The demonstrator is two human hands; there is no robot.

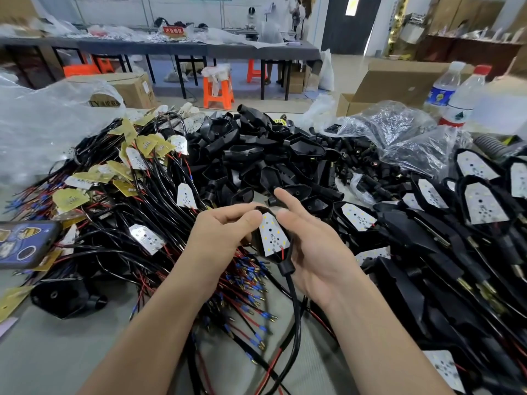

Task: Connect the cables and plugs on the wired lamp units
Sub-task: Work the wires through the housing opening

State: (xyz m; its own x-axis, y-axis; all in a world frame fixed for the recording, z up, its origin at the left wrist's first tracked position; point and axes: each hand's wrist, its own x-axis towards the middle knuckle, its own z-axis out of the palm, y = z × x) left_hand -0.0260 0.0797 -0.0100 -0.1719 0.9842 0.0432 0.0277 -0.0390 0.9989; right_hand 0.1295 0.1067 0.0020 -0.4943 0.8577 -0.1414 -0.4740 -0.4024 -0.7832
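Centre frame, above the worktop (57,352): left hand (225,232) fingers pinch the lamp unit (271,235) at its upper-left rim, right hand (313,255) cradles it, thumb clamped on top; probably board-seating, so next the dangling black cable (295,303) needs its loose end plugged.

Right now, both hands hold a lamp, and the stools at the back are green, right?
No. The stools are orange, not green; the head view shows it. The rest stands: the left hand and the right hand both hold a lamp.
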